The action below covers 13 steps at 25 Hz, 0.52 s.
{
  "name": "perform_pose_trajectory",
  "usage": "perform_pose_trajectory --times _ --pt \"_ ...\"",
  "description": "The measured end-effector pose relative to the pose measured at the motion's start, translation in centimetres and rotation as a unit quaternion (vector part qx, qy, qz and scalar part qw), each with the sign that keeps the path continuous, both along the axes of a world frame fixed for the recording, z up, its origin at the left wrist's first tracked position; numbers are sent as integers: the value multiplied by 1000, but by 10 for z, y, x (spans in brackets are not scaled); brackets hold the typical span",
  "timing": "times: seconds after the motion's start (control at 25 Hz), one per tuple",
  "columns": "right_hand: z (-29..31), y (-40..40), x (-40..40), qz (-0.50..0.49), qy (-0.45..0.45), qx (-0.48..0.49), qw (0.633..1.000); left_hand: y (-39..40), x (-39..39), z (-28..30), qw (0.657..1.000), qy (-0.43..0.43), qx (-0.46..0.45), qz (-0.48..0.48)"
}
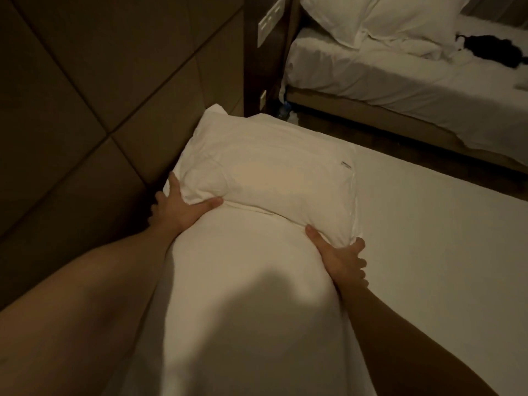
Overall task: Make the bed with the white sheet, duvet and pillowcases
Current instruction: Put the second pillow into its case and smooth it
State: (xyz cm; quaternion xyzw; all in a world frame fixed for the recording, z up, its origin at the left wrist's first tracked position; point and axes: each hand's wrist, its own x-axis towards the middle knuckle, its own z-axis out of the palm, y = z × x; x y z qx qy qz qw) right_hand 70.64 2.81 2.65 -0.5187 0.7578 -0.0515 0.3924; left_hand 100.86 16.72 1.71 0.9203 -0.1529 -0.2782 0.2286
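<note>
Two white pillows lie on the white sheet [428, 238]. The far pillow [265, 172] leans against the padded headboard [85, 110]. The near pillow [243, 295] runs lengthwise between my forearms, and its far end is tucked under the far pillow's edge. My left hand [180, 210] presses against the left side where the two pillows meet, with its fingers spread and its thumb on top. On the right side, my right hand [340, 258] presses at the far pillow's near right corner, thumb apart from the fingers. No duvet is visible.
A second bed [414, 90] with white bedding, a pillow [400, 21] and a dark item [497, 50] stands at the upper right across a narrow gap of dark floor. A switch panel [268, 27] sits on the wall post between the beds.
</note>
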Motion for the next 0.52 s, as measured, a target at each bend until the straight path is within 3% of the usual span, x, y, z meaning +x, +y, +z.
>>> perform_pose_trajectory --times 0.08,0.12,0.2,0.28,0.4,0.52 --pt "8 -2 5 78 18 -120 990 -11 -4 9 996 -73 -25 -41" --pt "14 -4 9 169 15 -204 964 -17 -9 16 988 -122 -58 -77" --pt "31 -3 29 376 1 -307 874 -27 -27 28 955 -192 -142 -176" --pt "38 8 50 491 11 -312 814 -27 -52 34 918 -203 -161 -300" --pt "26 27 50 526 61 -285 799 4 -74 29 888 -207 -70 -405" --pt "18 40 24 510 115 -241 818 40 -79 29 896 -186 17 -404"
